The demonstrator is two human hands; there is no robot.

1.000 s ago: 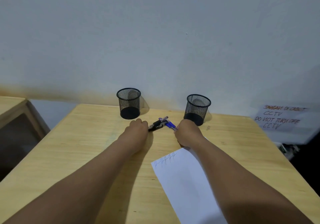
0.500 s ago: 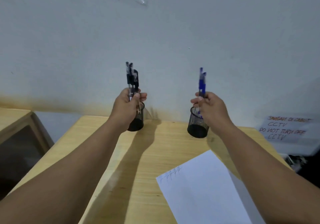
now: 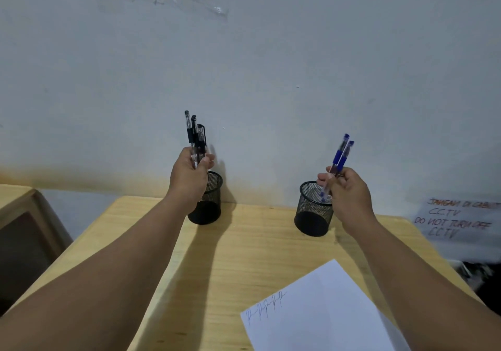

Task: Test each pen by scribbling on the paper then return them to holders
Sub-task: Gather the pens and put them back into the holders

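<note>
My left hand [image 3: 189, 173] grips three black pens [image 3: 195, 134] upright, just above and in front of the left black mesh holder [image 3: 210, 204]. My right hand [image 3: 348, 192] grips two blue pens [image 3: 340, 155], tilted, with their lower ends over the rim of the right black mesh holder [image 3: 311, 212]. A white sheet of paper [image 3: 325, 310] with several blue scribbles near its left edge lies on the wooden table [image 3: 257, 247] close to me, to the right.
Both holders stand near the wall at the table's far edge. A handwritten CCTV notice [image 3: 458, 219] hangs to the right of the table. A second wooden desk [image 3: 16, 196] stands at the left, with a gap between.
Both hands lifted the pens off the table and raised them over the holders. In the last half second the blue pens tilted and dipped toward the right holder.
</note>
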